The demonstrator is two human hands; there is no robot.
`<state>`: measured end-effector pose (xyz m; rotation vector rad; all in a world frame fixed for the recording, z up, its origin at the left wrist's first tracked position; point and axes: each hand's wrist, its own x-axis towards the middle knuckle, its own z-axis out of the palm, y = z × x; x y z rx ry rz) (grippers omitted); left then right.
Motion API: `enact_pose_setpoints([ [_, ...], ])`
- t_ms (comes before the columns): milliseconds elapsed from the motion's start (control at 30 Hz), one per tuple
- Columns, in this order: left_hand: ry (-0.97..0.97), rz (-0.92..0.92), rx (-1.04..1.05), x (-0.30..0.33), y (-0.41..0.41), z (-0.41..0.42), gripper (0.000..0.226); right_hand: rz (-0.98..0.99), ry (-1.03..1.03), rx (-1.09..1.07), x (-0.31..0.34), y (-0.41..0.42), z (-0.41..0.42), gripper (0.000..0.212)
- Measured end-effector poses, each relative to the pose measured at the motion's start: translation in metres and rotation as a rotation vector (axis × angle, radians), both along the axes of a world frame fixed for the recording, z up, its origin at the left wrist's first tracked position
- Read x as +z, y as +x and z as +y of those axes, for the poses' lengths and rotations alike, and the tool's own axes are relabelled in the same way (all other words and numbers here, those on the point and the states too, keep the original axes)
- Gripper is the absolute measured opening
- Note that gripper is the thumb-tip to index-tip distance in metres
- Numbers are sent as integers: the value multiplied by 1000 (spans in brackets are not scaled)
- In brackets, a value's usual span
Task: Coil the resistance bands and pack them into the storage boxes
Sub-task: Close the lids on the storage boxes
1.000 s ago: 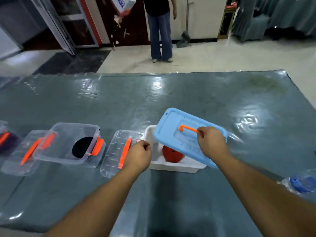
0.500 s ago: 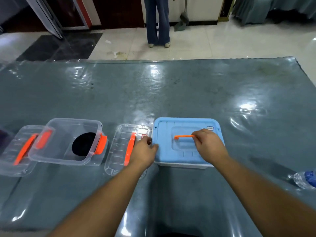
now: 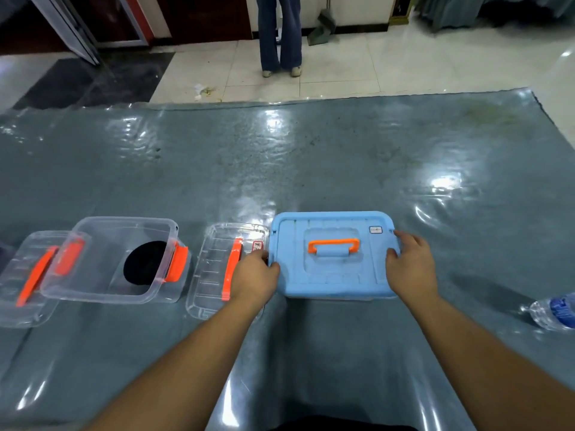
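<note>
The blue lid (image 3: 334, 275) is seated flat on its white storage box (image 3: 329, 297), of which only a thin strip is seen under the near edge, and its orange handle (image 3: 333, 245) is folded down in the recess on top. The box is placed near the front of the table, a little right of centre. The lid's left edge is gripped by the left hand (image 3: 255, 276), fingers curled over the rim. The right edge is held by the right hand (image 3: 410, 264), thumb laid on top and fingers wrapped around the side. Just beside the box on the left, a clear lid (image 3: 214, 275) with an orange handle is lying flat, partly covered by the left wrist. Further left, an open clear box (image 3: 115, 259) with orange latches is seen, and a coiled black band (image 3: 144, 262) is resting inside it. Another clear lid (image 3: 21, 284) is tucked partly under that box at the left edge. The table (image 3: 311, 157) is covered in glossy grey-green sheeting. At the far right edge a clear bottle with a blue cap (image 3: 553, 309) is lying on its side. Beyond the table, a person's legs in jeans (image 3: 280, 32) are seen on the tiled floor.
</note>
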<state>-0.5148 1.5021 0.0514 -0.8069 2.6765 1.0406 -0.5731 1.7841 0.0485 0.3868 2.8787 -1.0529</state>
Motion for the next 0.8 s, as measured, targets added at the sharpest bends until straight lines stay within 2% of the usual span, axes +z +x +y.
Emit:
enact_pose_setpoints([
  [267,36,12,18,-2,3,1,20,-121,11,-20,-6,3,7,43],
  [333,26,8,21,-1,3,2,19,-121,79,11,-4,0,5,42],
  [433,21,1,24,-2,4,3,18,32,260,186,-6,6,-4,45],
  [533,21,-5,28,-3,5,4,18,145,263,401,-8,16,-13,49],
  [633,4,-19,23,-2,5,6,19,65,283,490,-6,20,-19,55],
  [800,-25,-50,-11,1,2,5,23,-77,461,536,-4,14,-24,63],
])
